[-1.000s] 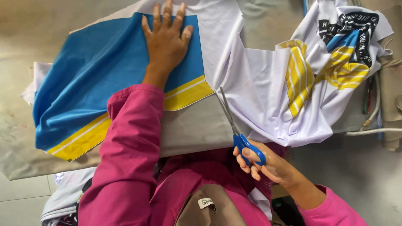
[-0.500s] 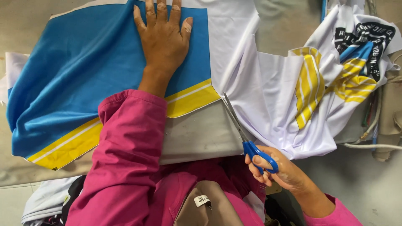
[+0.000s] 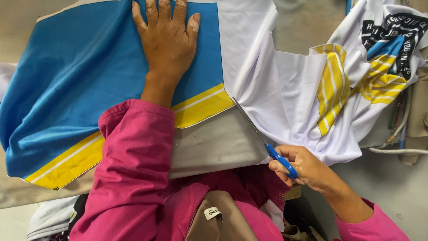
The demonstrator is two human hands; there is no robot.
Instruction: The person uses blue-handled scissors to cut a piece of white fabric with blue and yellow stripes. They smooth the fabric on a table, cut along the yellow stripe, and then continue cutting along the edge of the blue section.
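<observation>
My left hand [image 3: 167,40] lies flat, fingers spread, on a blue fabric panel [image 3: 80,85] edged with yellow and white stripes. My right hand [image 3: 303,167] grips blue-handled scissors [image 3: 263,138]. Their blades point up-left, with the tips at the lower corner of the blue panel where it meets white fabric [image 3: 290,102]. The white cloth bunches to the right, with yellow stripes and a black printed patch. The panel rests on a grey board [image 3: 214,145] over my lap. Both sleeves are pink.
A tan bag with a small label [image 3: 218,218] sits on my lap below the board. Cables and a beige object [image 3: 410,134] lie at the right edge. Pale floor shows at top and bottom right. More white cloth hangs at lower left.
The view has shifted so the fabric sits further left and lower in the frame. My left hand stays pressed on the blue panel. The scissors remain at the panel's corner, little changed.
</observation>
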